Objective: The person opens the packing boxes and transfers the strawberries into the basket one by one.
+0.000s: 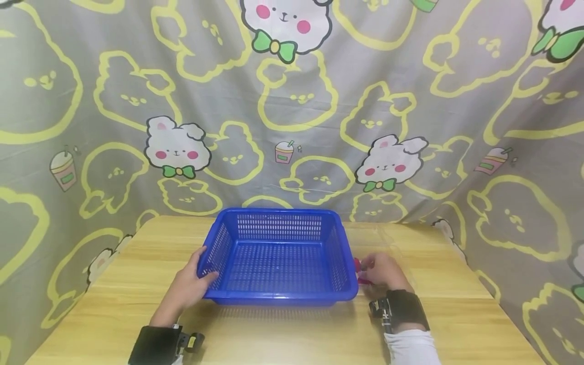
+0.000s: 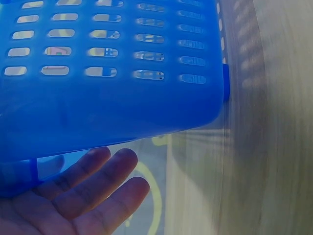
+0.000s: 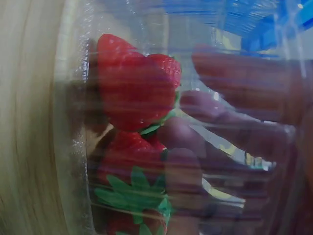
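Note:
A blue plastic basket [image 1: 278, 295] with slotted walls stands upright on the table. My left hand [image 1: 186, 284] holds its left rim, thumb over the inner side and fingers outside; in the left wrist view the fingers [image 2: 105, 183] stretch out below the basket's rim. To the right of the basket is a clear plastic box [image 3: 73, 147] holding red strawberries [image 3: 129, 83] with green leaves. My right hand [image 1: 385, 271] is at this box, its fingertips right against the strawberries as seen through the clear wall. I cannot tell whether these fingers pinch one.
The wood-grain table [image 1: 456, 324] extends around the basket on all sides. A grey curtain [image 1: 310, 187] with cartoon animals hangs behind it and along both sides. Each wrist wears a black strap with a small camera.

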`<state>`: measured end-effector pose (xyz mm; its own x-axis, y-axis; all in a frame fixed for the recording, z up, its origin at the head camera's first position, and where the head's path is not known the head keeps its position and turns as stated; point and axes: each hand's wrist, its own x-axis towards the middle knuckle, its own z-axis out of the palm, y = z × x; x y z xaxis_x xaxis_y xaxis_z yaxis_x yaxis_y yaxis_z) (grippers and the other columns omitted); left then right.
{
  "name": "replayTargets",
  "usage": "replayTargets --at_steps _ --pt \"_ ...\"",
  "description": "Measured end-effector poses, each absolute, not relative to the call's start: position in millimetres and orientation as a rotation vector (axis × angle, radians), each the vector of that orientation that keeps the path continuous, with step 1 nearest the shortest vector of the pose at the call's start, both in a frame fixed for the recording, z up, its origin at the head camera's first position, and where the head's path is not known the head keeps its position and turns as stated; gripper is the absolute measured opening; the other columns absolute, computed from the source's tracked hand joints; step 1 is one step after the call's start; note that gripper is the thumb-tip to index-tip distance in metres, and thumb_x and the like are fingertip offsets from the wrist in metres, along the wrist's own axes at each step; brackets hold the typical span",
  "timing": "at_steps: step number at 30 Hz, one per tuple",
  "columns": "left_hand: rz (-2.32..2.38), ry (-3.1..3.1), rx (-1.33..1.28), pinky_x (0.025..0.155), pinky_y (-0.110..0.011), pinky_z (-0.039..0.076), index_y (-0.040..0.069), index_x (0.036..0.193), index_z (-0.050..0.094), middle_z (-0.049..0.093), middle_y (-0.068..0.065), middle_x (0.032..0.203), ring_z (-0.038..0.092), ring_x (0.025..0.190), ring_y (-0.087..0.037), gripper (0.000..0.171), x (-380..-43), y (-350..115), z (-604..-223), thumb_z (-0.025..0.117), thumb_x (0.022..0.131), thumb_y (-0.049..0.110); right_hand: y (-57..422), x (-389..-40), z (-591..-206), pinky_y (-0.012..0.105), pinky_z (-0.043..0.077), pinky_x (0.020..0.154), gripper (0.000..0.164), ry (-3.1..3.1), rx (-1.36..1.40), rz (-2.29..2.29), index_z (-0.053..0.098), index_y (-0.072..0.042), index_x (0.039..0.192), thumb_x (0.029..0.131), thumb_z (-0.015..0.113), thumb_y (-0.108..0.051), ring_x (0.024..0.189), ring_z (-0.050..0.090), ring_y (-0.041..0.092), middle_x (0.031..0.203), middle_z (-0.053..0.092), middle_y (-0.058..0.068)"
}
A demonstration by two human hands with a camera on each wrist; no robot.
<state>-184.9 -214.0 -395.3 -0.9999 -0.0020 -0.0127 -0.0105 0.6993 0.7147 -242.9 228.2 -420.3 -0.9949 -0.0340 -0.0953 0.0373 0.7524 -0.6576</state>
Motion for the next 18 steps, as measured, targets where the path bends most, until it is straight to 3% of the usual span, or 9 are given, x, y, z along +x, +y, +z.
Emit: replayTargets --at_steps 10,18 --pt "1.254 2.895 0.006 0.097 -0.073 0.032 0.002 0.149 0.010 0.031 -0.043 0.140 0.035 0.122 -0.060 0.071 -186.9 -213.1 -400.6 0.053 0.095 0.017 222.2 -234.4 -419.4 0.034 0.050 0.054 0.020 2.816 0.033 -1.025 0.064 0.000 0.089 0.070 0.069 0.004 0.065 0.059 0.024 0.076 0.063 0.011" --pt "1.236 2.889 -0.027 0.097 -0.073 0.032 0.002 0.149 0.009 0.030 -0.042 0.141 0.034 0.123 -0.059 0.069 -184.9 -214.5 -398.0 0.051 0.096 0.016 221.0 -239.2 -423.7 0.035 0.050 0.056 0.018 2.883 -0.061 -0.954 0.066 -0.003 0.082 0.066 0.071 0.004 0.068 0.058 0.025 0.077 0.066 0.010"
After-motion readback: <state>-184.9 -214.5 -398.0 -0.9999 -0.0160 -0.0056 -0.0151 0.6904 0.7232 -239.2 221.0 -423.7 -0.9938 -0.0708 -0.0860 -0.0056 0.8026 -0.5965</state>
